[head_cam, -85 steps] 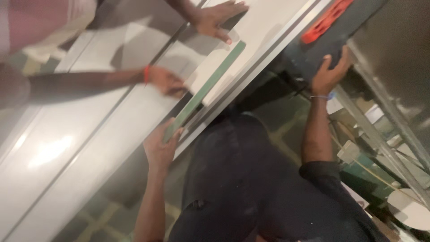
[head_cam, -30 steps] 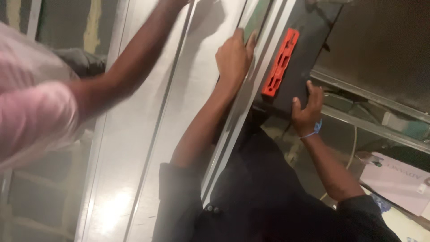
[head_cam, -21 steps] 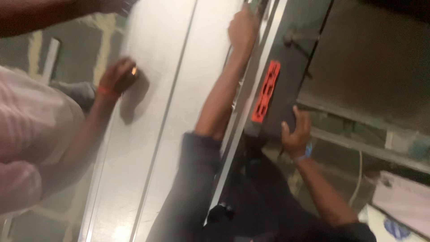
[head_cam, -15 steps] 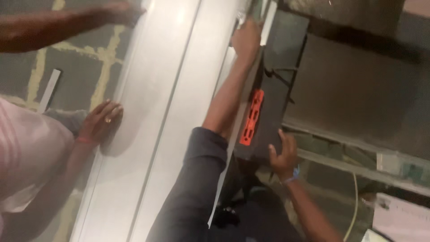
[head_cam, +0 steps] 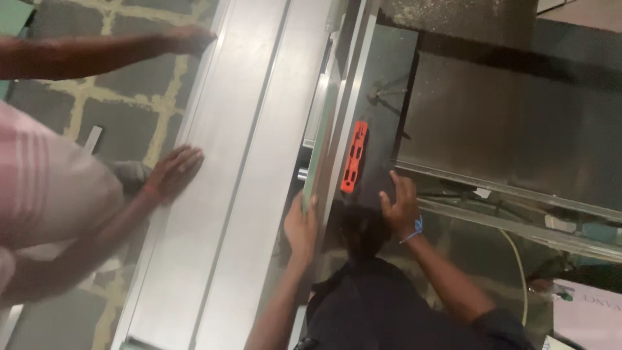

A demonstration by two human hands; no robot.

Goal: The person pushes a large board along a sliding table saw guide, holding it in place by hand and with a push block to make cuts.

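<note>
Long, stiff, likely heavy metal panel (head_cam: 220,194); left hand (head_cam: 301,223) gripping its green-edged rim mid-frame, right hand (head_cam: 400,204) spread flat on the dark machine (head_cam: 382,129).

Smooth, glossy metal panel (head_cam: 259,162); matt dark steel machine top (head_cam: 518,110) right of the fingers; orange plastic tag (head_cam: 354,157); rough stone floor (head_cam: 116,84)

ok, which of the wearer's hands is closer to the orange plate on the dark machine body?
Right. The right hand rests flat on the dark panel just beside the orange plate's lower end; the left hand grips the green strip farther away.
</note>
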